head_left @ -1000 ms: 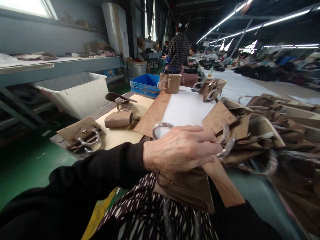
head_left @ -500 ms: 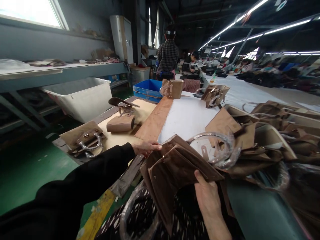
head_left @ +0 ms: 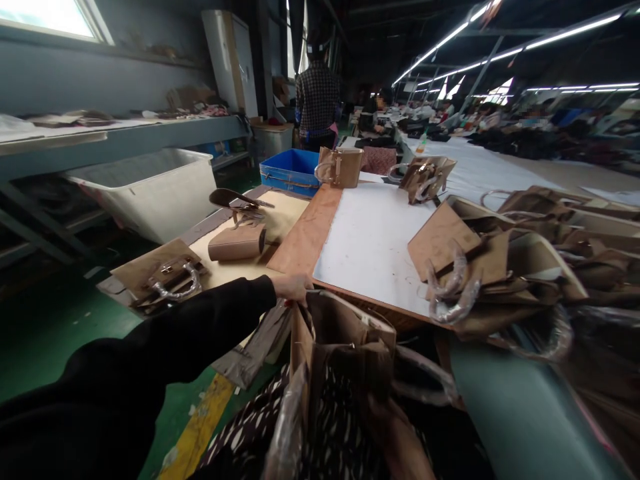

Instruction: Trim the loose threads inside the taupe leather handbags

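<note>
My left hand (head_left: 293, 288) grips the upper edge of a tan leather handbag (head_left: 345, 340) that hangs open over my lap, just below the worktable's near edge. Its plastic-wrapped handle (head_left: 425, 383) droops to the right. My right hand is hidden, apparently inside or behind the bag; only a blurred forearm (head_left: 400, 433) shows at the bottom. A heap of the same tan handbags (head_left: 505, 267) with wrapped handles lies on the table to my right.
A white board (head_left: 370, 240) covers the table centre, with a brown strip (head_left: 310, 230) on its left. More bags (head_left: 237, 241) lie on a side board at left. A white tub (head_left: 150, 187) and a blue crate (head_left: 293, 170) stand beyond. A person in a checked shirt (head_left: 315, 97) stands ahead.
The bag has come down off the table edge into my lap and now hangs upright and open. My right hand, seen under it before, has gone out of sight.
</note>
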Demonstrator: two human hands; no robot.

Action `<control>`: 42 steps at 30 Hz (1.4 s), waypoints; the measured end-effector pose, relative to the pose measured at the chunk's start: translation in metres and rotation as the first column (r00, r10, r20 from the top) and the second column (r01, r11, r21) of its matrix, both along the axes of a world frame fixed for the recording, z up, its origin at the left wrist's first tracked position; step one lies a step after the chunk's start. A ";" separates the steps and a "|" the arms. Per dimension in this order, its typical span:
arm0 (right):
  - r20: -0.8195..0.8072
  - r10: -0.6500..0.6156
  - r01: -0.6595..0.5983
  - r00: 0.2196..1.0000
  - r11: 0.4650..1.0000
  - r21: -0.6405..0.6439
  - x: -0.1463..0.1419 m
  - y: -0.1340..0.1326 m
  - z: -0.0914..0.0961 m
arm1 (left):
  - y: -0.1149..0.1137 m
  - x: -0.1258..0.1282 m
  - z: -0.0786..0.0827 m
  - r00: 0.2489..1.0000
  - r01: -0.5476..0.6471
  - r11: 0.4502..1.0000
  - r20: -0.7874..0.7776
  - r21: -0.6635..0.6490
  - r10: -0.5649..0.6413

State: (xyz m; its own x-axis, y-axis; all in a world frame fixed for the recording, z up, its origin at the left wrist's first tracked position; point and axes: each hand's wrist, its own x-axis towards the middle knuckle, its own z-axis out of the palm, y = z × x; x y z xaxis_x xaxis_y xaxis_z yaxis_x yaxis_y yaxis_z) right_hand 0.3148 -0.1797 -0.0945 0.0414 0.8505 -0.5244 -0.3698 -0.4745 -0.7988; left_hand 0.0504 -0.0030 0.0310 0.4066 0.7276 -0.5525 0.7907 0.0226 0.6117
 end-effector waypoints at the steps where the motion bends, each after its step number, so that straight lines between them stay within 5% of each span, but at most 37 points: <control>1: -0.026 0.024 -0.025 0.999 0.998 -0.054 0.007 -0.007 -0.008 | -0.001 0.002 0.001 0.999 0.030 1.000 -0.028 -0.001 -0.030; 4: 0.151 -0.083 0.096 0.985 0.992 -0.078 0.035 -0.018 -0.011 | -0.003 0.010 -0.005 0.992 0.100 0.995 -0.073 0.019 -0.098; 6: 0.433 -0.194 0.210 0.880 0.978 0.010 0.052 -0.015 0.007 | -0.004 0.015 -0.011 0.989 0.126 0.991 -0.077 0.036 -0.123; 8: 0.669 -0.197 0.165 0.717 0.980 0.111 0.062 -0.006 0.038 | -0.003 0.022 -0.013 0.988 0.144 0.988 -0.067 0.051 -0.140; 11: 0.807 -0.115 -0.096 0.579 0.974 0.208 0.056 0.014 0.086 | -0.002 0.030 -0.014 0.977 0.210 0.974 -0.050 0.082 -0.207; 13: 0.867 0.096 -0.367 0.489 0.924 0.105 0.041 0.028 0.107 | 0.000 0.032 -0.016 0.969 0.245 0.965 -0.018 0.091 -0.245; 16: 0.880 0.360 -0.568 0.309 0.812 -0.133 0.011 0.045 0.116 | 0.008 0.027 -0.022 0.956 0.282 0.953 0.050 0.113 -0.289; 20: 0.905 0.405 -0.677 0.128 0.703 -0.219 -0.024 0.051 0.107 | 0.025 0.011 -0.031 0.943 0.304 0.945 0.101 0.124 -0.316; 24: 0.855 0.460 -0.748 0.239 0.648 -0.140 -0.028 0.052 0.111 | 0.032 0.000 -0.031 0.940 0.324 0.941 0.083 0.100 -0.332; 29: 0.639 0.657 -0.833 0.401 0.551 -0.043 0.004 0.053 0.130 | 0.015 -0.004 -0.021 0.868 0.457 0.882 0.160 0.114 -0.470; 34: 0.536 0.666 -0.769 0.519 0.638 -0.049 0.013 0.050 0.117 | -0.001 0.008 -0.004 0.868 0.495 0.840 -0.078 0.221 -0.491; 37: 0.562 0.643 -0.758 0.521 0.651 -0.042 0.009 0.053 0.110 | -0.008 0.026 0.010 0.843 0.538 0.764 -0.232 0.356 -0.485; 42: 0.647 0.601 -0.770 0.468 0.637 -0.035 0.007 0.056 0.111 | -0.031 0.054 0.020 0.783 0.511 0.593 -0.053 0.622 -0.620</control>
State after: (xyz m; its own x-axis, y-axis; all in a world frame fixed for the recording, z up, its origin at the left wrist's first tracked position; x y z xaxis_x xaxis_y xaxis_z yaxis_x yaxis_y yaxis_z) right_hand 0.3222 -0.1238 0.0165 -0.4080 0.8196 -0.4023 0.5384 -0.1399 -0.8310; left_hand 0.1040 -0.0339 0.0513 0.8861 0.4635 -0.0007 0.4141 -0.7909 0.4505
